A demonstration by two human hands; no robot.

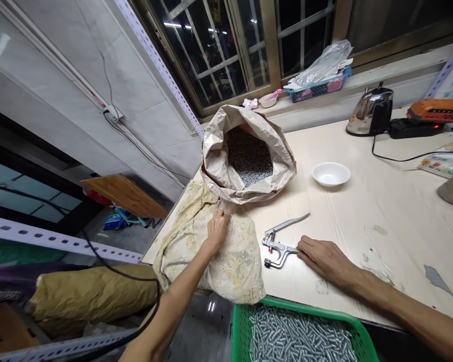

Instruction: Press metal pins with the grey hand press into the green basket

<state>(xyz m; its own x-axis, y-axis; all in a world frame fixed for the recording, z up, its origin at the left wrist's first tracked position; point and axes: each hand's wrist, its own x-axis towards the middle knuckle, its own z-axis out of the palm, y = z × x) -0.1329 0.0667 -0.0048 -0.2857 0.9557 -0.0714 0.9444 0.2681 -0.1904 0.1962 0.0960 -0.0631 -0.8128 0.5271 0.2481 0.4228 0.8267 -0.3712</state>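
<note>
On the table [381, 211], near its front edge, the left hand [217, 229] rests on a flowered cloth [234, 261] with fingers curled; whether its grip pinches a fold I cannot tell. The right hand [322, 254] lies flat, grip apart, fingertips touching the handle of the pliers [277, 246] just beside the cloth. Behind the cloth stands an open sack [249, 156] of screws.

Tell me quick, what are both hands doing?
Left hand: fingers curled on the cloth; grip cannot be told.
Right hand: open, flat, fingertips touching the pliers.
</note>
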